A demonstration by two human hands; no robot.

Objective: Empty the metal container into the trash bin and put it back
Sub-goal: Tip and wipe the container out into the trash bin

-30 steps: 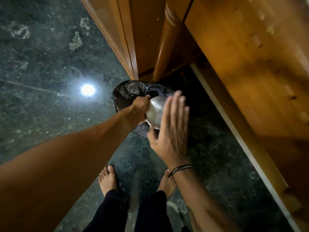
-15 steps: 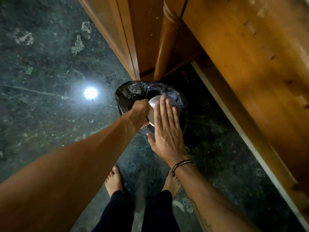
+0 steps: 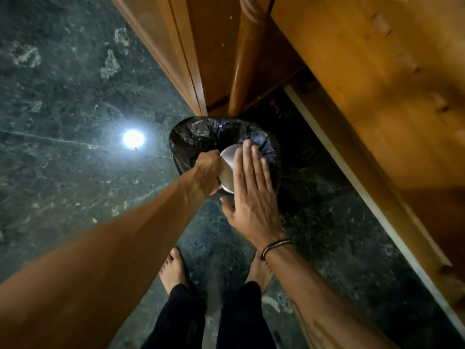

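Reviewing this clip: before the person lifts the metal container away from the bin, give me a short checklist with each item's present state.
1. Container over the bin: ok, it sits above the black liner's opening.
2. Container tipped over: ok, its base faces up toward the camera.
3. Left hand grip: ok, closed on the container's side.
4. Right hand: ok, flat and open, fingers lying across the base.
5. Contents fully out: cannot tell, the mouth faces down and is hidden.
6. Spill on the floor near the bin: cannot tell, the stone is dark and mottled.
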